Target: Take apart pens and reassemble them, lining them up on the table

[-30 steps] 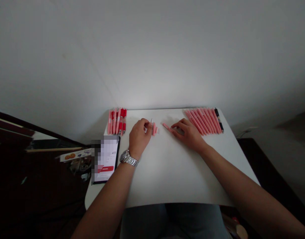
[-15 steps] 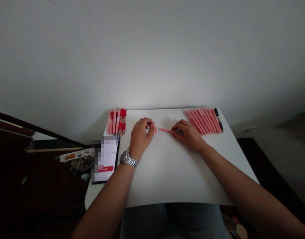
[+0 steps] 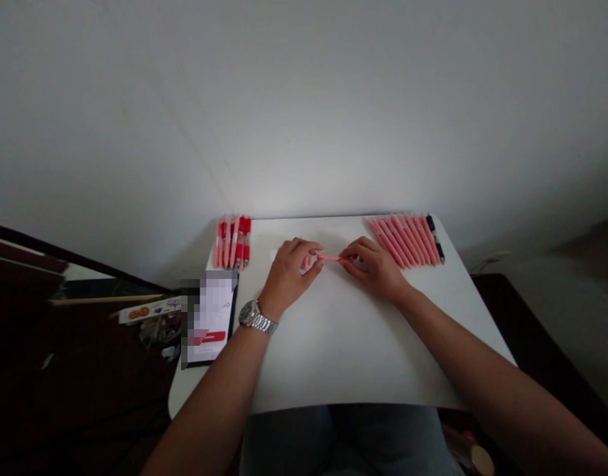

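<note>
Between my two hands a slim pink pen (image 3: 328, 257) lies level above the white table (image 3: 353, 350). My left hand (image 3: 293, 268) pinches its left end between thumb and fingers. At the pen's right end, the fingers of my right hand (image 3: 371, 264) are closed on it. Another pink piece (image 3: 306, 262) shows beside my left fingers, partly hidden by them; what it is cannot be made out. A silver watch (image 3: 257, 316) is on my left wrist.
Pink and red pens (image 3: 232, 241) lie at the table's back left. At the back right is a row of several pink pens (image 3: 406, 241) with a black pen (image 3: 435, 239) beside it. A phone (image 3: 212, 324) rests at the left edge. A wall stands behind the table.
My left hand has moved right and its fingers have come onto the left end of the pen. The gap between that hand and the pen is gone. My right hand has hardly moved.
</note>
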Demonstrator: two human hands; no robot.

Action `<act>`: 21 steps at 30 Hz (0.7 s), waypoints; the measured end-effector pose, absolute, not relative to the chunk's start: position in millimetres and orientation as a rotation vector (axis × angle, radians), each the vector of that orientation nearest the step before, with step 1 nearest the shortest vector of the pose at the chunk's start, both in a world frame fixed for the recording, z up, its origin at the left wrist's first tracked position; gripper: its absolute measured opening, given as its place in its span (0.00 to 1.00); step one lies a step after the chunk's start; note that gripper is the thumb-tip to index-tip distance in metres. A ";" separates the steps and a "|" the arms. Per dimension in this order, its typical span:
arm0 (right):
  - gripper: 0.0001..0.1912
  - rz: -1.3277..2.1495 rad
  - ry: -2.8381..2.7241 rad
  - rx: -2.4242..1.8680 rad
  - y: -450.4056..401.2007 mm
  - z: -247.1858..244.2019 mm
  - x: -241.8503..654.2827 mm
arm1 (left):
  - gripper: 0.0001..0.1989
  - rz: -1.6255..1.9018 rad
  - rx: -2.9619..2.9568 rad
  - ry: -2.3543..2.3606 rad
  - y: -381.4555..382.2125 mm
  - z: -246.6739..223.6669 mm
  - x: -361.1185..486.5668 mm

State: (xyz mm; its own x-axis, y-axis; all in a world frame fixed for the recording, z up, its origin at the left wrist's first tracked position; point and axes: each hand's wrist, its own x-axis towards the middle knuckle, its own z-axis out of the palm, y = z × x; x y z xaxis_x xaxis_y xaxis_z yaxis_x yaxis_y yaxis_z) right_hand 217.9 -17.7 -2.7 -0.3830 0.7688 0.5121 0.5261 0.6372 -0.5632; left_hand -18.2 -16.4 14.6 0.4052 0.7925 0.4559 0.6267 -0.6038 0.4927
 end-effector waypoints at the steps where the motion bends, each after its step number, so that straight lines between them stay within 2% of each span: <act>1: 0.05 0.394 -2.077 -0.999 -17.8 -2.2 217.8 | 0.07 0.977 2.422 1.245 -16.6 15.1 -18.0; 16: 0.05 0.423 -2.107 -0.971 -19.2 -3.7 216.8 | 0.04 0.943 2.436 1.191 -20.2 20.1 -14.1; 21: 0.04 0.410 -2.076 -0.998 -17.5 -6.4 217.2 | 0.12 0.902 2.490 1.242 -18.4 15.7 -18.0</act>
